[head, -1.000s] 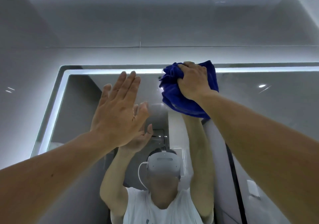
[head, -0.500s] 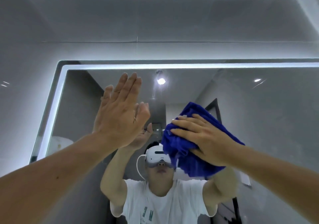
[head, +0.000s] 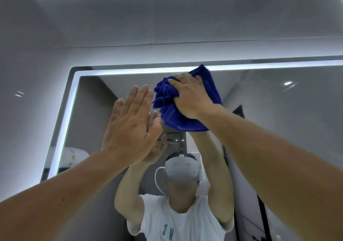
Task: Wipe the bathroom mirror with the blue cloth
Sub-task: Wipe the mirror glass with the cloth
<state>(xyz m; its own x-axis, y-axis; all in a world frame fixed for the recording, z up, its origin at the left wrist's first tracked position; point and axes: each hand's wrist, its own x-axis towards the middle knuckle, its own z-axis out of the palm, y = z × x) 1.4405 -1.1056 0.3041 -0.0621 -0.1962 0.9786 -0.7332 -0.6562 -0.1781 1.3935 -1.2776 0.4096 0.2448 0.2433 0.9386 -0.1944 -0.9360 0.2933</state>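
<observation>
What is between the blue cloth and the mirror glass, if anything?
Nothing visible. The right hand presses the bunched blue cloth against the mirror near its lit top edge. The left hand lies flat on the glass beside it, not under the cloth.

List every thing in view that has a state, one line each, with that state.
blue cloth: bunched, pressed against the glass at the mirror's top edge.
right hand: grips the cloth.
left hand: fingers straight, palm flat toward the glass.
bathroom mirror: wall-mounted, reflecting the person.
light strip: lit, along the mirror's edge.
headset: worn, seen in the reflection.
</observation>
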